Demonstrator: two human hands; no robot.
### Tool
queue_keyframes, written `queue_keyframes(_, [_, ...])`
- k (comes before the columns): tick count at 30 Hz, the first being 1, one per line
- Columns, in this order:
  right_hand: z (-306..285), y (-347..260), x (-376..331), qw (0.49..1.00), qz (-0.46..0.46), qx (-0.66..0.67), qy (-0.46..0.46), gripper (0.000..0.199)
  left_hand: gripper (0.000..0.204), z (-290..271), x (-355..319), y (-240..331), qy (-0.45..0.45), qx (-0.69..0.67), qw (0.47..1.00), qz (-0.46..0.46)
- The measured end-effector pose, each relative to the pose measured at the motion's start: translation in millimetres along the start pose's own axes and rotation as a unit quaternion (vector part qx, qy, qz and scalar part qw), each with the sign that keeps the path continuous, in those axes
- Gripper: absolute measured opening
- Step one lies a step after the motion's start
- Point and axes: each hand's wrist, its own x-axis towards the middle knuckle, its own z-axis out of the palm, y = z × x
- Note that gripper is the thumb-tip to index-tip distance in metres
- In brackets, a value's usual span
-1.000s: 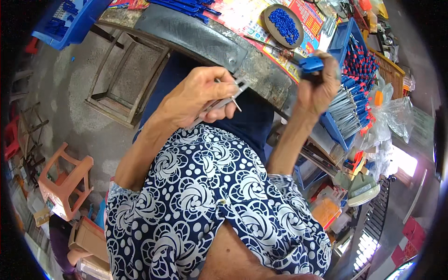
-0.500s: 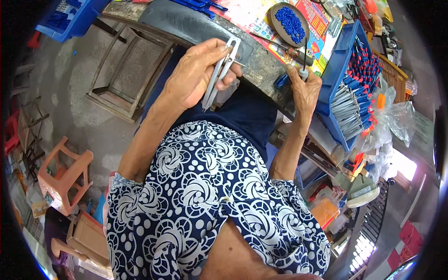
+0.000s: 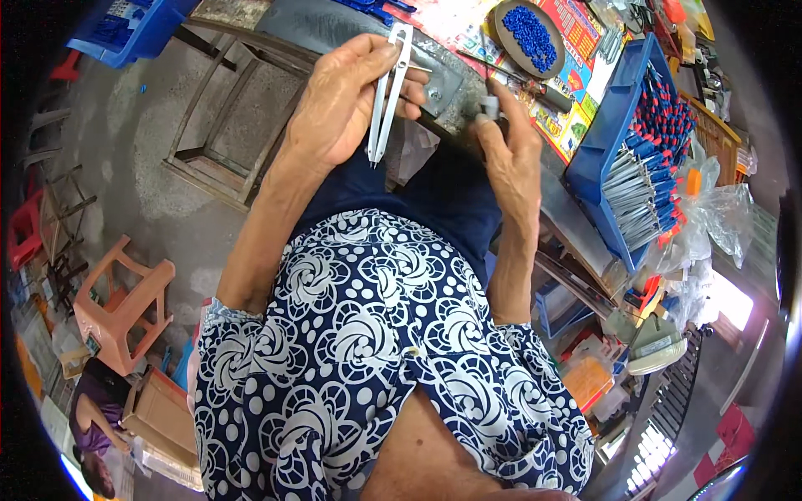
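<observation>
A silver two-legged metal compass (image 3: 389, 104) is pinched in my left hand (image 3: 334, 108). Its joined end points up and its narrow tips hang down over my lap. A thin metal pin sticks out sideways between my fingers. My right hand (image 3: 514, 150) grips a tool with a grey collar (image 3: 490, 107) and a thin dark shaft, much like a screwdriver. Motion blurs the tool, and my palm covers its handle. It is near the workbench edge, to the right of the compass and apart from it. A metal plate (image 3: 439, 88) lies on the bench just beyond my hands.
Small blue pieces fill a round dish (image 3: 499, 29) on the bench. Beside it lies another dark-handled tool (image 3: 551, 96). To the right, a blue tray (image 3: 595, 167) holds many metal pieces with blue and red parts. Another blue bin (image 3: 134, 46), a wooden frame (image 3: 205, 159) and an orange stool (image 3: 117, 309) are leftward.
My right hand has moved left with the tool, toward the compass. My left hand has lifted slightly and turned the compass more upright.
</observation>
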Motion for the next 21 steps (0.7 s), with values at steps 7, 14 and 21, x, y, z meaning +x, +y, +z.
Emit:
queue_keyframes(7, [30, -10, 26, 0.963, -0.16, -0.199, 0.09, 0.036, 0.017, -4, -1, 0, 0.013, -0.012, 1.0, 0.01])
queue_keyframes(14, [48, -4, 52, 0.934, -0.218, -0.256, 0.117, 0.029, 0.018, -3, 3, -3, 0.004, -0.055, 0.998, 0.033])
queue_keyframes(21, [43, -16, 47, 0.937, -0.271, -0.16, 0.153, 0.018, 0.02, -9, 6, -1, -0.022, -0.06, 0.997, 0.035])
